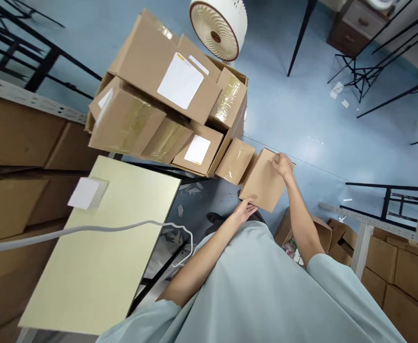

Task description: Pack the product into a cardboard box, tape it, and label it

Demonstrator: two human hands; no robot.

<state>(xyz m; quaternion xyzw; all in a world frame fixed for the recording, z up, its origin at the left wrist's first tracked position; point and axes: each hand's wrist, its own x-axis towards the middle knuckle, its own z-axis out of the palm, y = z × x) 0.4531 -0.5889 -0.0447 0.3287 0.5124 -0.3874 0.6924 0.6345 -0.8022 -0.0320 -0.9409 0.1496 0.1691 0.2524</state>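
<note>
A brown cardboard box [264, 183] is held between my two hands in front of my body. My right hand [283, 166] grips its far right edge, thumb on the upper face. My left hand [245, 209] holds the near left corner, its fingers partly under the box. Just left of it sits a smaller taped carton [235, 161]. Beyond that, a large open carton [226, 151] is heaped with several cardboard boxes, including a big one with a white label [180, 81] and one closed with shiny tape [228, 97].
A pale table [123, 252] at left carries a small white box [87, 193] and a grey cable [123, 228]. A white fan [216, 31] stands beyond the cartons. Shelves of cartons [402, 271] are at right. Open cartons [319, 228] lie on the floor by my right arm.
</note>
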